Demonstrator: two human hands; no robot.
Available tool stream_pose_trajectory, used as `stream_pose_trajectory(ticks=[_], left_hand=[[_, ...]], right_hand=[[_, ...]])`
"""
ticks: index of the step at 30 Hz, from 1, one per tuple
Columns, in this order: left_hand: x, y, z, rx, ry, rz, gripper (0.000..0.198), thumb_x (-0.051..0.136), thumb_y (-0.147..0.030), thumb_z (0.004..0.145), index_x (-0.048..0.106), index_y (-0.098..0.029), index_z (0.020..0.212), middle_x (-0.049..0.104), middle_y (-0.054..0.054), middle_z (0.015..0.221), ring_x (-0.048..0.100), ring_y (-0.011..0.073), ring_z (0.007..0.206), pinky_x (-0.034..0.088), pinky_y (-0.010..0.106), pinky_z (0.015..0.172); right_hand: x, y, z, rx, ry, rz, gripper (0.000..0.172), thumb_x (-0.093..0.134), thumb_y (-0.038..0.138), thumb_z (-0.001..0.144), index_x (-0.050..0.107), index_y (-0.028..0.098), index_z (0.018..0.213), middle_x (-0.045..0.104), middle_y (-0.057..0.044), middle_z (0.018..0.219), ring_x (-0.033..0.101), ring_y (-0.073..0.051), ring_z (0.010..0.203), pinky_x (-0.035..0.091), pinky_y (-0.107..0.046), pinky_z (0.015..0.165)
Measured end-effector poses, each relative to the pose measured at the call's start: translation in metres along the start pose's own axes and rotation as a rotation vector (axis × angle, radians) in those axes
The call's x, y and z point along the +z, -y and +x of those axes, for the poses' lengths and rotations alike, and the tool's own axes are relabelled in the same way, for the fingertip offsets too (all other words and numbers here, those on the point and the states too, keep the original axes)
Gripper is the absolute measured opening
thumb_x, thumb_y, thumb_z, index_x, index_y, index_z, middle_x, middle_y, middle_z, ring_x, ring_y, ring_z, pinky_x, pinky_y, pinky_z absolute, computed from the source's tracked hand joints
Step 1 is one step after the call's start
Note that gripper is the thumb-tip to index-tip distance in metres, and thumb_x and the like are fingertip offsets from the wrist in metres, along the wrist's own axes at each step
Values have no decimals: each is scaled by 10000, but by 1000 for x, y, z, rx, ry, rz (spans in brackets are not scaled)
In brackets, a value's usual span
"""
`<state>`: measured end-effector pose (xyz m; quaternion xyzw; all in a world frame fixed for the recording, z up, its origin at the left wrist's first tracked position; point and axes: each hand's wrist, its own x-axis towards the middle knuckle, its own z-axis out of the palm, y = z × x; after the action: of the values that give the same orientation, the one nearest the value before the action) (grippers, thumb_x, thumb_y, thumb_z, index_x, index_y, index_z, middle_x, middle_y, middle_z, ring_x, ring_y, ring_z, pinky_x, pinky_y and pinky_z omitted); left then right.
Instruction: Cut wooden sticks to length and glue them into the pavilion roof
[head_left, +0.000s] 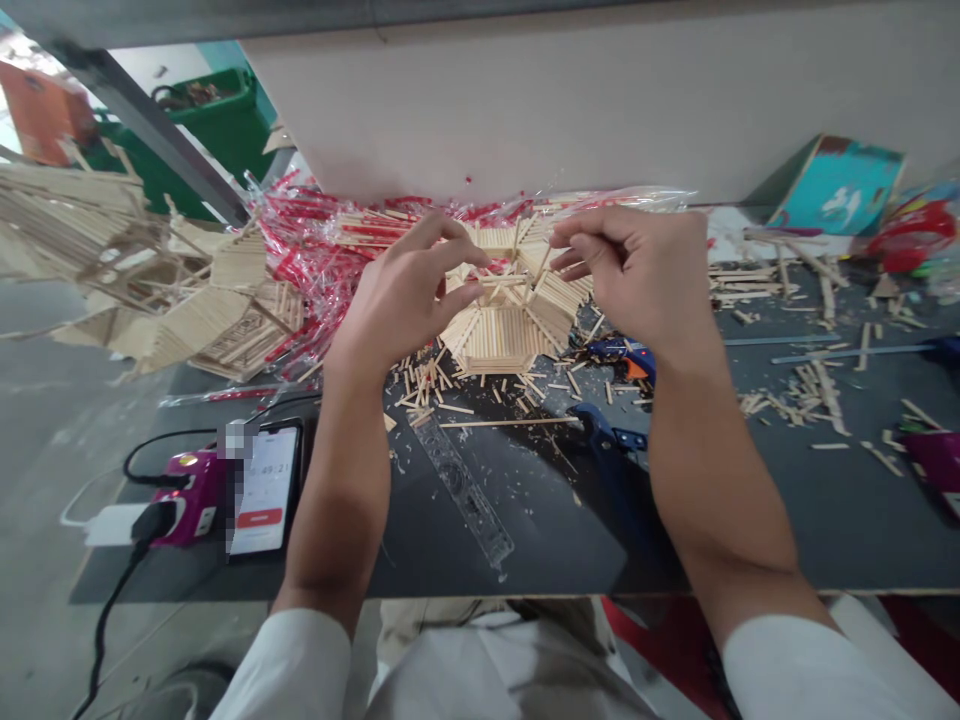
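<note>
A many-sided model of thin wooden sticks [499, 340] stands on the dark table, with a small raised frame at its centre. My left hand [409, 290] is at the model's left side; its thumb and index finger are apart, their tips close to the raised frame. Whether they touch it I cannot tell. On the other side, my right hand [637, 265] pinches the upper end of a thin wooden stick [541, 265] that slants down to the model. Behind the right wrist lies a blue glue gun [619, 350], partly hidden.
Cut stick pieces litter the tabletop around a clear ruler [465, 490] and dark blue cutters [600, 435]. A phone [266, 490] lies beside a purple power adapter [187, 490]. Another stick structure [217, 290] stands left, near red-and-clear wrappers [315, 240]. A teal box [840, 185] leans back right.
</note>
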<state>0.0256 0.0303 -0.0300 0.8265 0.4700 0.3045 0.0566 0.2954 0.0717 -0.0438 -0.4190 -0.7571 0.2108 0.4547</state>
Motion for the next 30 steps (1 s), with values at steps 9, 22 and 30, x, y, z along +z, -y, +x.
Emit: stream_pose_trajectory(ticks=[9, 22, 30], left_hand=[[5, 1, 3, 30, -34, -16, 83, 702, -248, 1021, 766, -275, 1066, 684, 48, 1318, 728, 243, 984, 592, 402, 786], [-1, 4, 1, 33, -55, -14, 101, 752, -239, 985, 722, -264, 1079, 694, 37, 1271, 694, 203, 921, 589, 396, 788], [4, -3, 4, -9, -1, -3, 45, 657, -268, 1019, 691, -268, 989, 688, 45, 1306, 717, 227, 989, 583, 421, 810]], right_hand=[[1, 7, -1, -19, -9, -102, 130, 762, 305, 957, 866, 321, 1034, 859, -39, 1069, 809, -312, 1003, 677, -522, 982], [0, 4, -1, -28, 13, -110, 98, 750, 320, 967, 841, 297, 996, 851, -52, 1062, 799, -303, 983, 666, -499, 957], [0, 6, -1, -89, 0, -182, 113, 736, 244, 953, 836, 291, 970, 845, -35, 1019, 787, -267, 895, 662, -480, 931]])
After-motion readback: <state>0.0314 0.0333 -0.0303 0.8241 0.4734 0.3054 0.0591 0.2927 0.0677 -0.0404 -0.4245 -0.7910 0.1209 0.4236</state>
